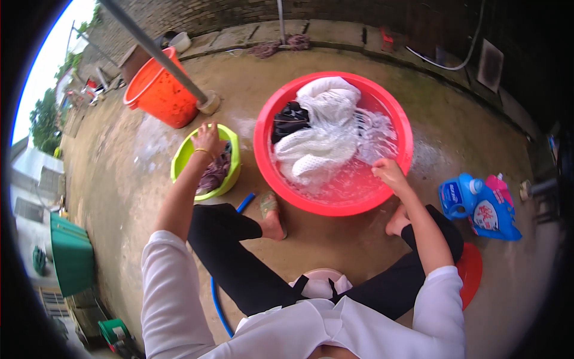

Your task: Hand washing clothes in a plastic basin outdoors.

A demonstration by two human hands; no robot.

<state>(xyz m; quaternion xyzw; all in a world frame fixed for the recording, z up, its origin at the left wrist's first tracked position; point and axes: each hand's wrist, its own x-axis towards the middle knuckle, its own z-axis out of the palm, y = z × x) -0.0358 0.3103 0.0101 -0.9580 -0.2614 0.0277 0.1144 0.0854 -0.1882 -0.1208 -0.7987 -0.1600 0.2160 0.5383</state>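
Note:
A large red plastic basin (pixel 332 210) stands on the ground before me. Inside it, white wet fabric (pixel 327 130) lies in water, with black cloth (pixel 290 121) at its left and a pale tangled, fringed cloth (pixel 376 134) at its right. My right hand (pixel 389 174) is over the basin's lower right rim, fingers bent together; whether they pinch anything is too small to tell. My left hand (pixel 208 141) reaches over a lime-green tub (pixel 179 158), above crumpled purplish clothes (pixel 216 172). The fingers point to the far rim, and their contact with it is unclear.
An orange bucket (pixel 157 94) stands behind a metal pole (pixel 157 51) at the upper left. Blue detergent bottles (pixel 457 195) lie at the right, near a red basin (pixel 471 273). A blue hose (pixel 218 305) runs along the ground by my left leg.

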